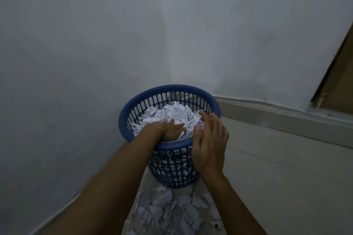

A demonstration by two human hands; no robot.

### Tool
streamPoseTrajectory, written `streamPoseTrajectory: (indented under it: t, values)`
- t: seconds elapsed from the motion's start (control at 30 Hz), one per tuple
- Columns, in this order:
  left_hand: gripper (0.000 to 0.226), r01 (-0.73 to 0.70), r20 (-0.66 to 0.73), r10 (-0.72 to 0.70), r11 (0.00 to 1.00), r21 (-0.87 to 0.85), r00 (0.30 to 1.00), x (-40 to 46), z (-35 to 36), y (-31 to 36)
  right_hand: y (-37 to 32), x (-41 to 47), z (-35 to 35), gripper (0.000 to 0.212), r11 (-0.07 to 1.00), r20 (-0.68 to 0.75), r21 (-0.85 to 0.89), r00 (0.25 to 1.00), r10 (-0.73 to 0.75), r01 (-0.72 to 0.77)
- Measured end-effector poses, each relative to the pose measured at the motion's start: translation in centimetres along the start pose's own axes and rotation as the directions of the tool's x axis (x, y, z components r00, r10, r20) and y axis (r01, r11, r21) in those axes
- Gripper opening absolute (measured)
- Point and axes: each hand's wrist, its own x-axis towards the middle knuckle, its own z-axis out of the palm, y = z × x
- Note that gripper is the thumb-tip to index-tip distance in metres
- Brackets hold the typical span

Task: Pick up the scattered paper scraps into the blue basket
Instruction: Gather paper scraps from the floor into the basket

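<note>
- The blue basket (169, 145) stands on the floor (277, 173) in the corner where two walls meet, at the centre of the frame. It is filled nearly to its rim with white paper scraps (172, 115).
- The left hand (171, 129) reaches over the near rim, fingers loosely spread on the heap with shreds between them. It appears released rather than clenched, though the fingertips are partly buried.
- The right hand (209, 139) hovers at the right side of the rim, palm turned inward, fingers straight and relaxed, grasping nothing.
- Step in hand, by my reading: depositing a load and settling it.
- Press the heap down with flat palms so the light shreds compact and do not spill over the rim.
- Keep the right hand as a guard at the rim while the left withdraws; pull out slowly, since strips cling to fingers.
- More scattered scraps (172, 213) lie on the floor at lower centre, just in front of the basket, so the task is not finished.
- Gather these by cupping both hands from opposite sides, then lift low and close to the rim.
- Avoid knocking the basket; it looks light.
</note>
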Motion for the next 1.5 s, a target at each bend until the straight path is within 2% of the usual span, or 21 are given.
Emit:
streamPoseTrajectory:
  t: [0.07,0.13,0.23,0.37,0.43,0.53,0.7,0.87,1.03,1.13,1.23,1.3,1.37,1.5]
  values:
    - [0.063,-0.063,-0.131,0.041,0.984,-0.169,0.991,-1.0,-0.2,-0.1,-0.1,-0.1,-0.2,0.058,0.999,0.019,-0.034,1.000,-0.011,0.012]
    - [0.066,-0.126,-0.292,0.050,0.961,-0.247,0.955,-2.5,-0.7,-0.2,-0.3,-0.1,-0.3,0.052,0.997,0.043,-0.077,0.999,-0.023,0.026]
    - [0.069,-0.169,-0.446,0.072,0.969,-0.181,0.892,-4.6,-1.6,-0.8,-0.7,0.0,-0.4,0.053,0.995,0.076,-0.097,0.997,-0.001,0.008]
    - [0.069,-0.284,-0.585,0.147,0.947,-0.150,0.798,-8.0,-0.3,-2.0,-0.9,0.5,-0.7,0.059,1.000,0.135,-0.028,0.991,0.011,-0.007]
    - [0.075,-0.301,-0.607,0.218,0.953,-0.038,0.765,-9.5,0.6,-2.5,-0.2,1.4,-0.8,0.058,1.000,0.187,-0.004,0.982,0.011,-0.010]
    - [0.084,-0.237,-0.615,0.283,0.959,0.157,0.736,-10.8,1.8,-4.3,1.2,3.1,-1.2,0.050,1.000,0.220,-0.015,0.975,0.021,-0.018]
    - [0.088,-0.171,-0.610,0.261,0.964,0.203,0.748,-11.9,2.9,-6.9,1.8,3.7,-1.5,0.043,0.996,0.220,0.009,0.972,0.088,-0.092]
    - [0.093,-0.139,-0.665,0.225,0.974,0.181,0.712,-10.4,2.5,-6.0,0.9,-0.1,-1.4,0.051,0.988,0.101,0.070,0.986,0.132,-0.140]
    - [0.084,-0.205,-0.681,0.226,0.972,0.112,0.697,-9.2,2.8,-5.7,2.0,-7.1,-0.3,0.057,0.980,0.176,0.121,0.975,0.133,-0.155]
    - [0.070,-0.290,-0.714,0.281,0.950,0.114,0.641,-9.4,3.3,-6.8,3.3,-10.8,1.0,0.062,0.983,0.340,0.090,0.933,0.120,-0.160]
    - [0.059,-0.251,-0.742,0.331,0.942,0.223,0.583,-9.4,4.2,-7.7,4.2,-13.3,2.6,0.064,0.996,0.501,0.025,0.863,0.062,-0.086]
    - [0.056,-0.228,-0.740,0.337,0.941,0.249,0.582,-9.4,4.4,-7.8,4.7,-14.9,3.5,0.069,0.998,0.581,-0.025,0.812,0.055,-0.050]
    - [0.056,-0.232,-0.734,0.343,0.939,0.254,0.586,-9.3,4.3,-7.8,5.1,-16.2,4.2,0.079,0.993,0.648,-0.106,0.761,0.029,0.053]
    - [0.053,-0.226,-0.749,0.353,0.935,0.272,0.561,-8.7,4.5,-8.0,5.3,-19.3,5.4,0.105,0.959,0.827,-0.245,0.547,0.131,0.142]
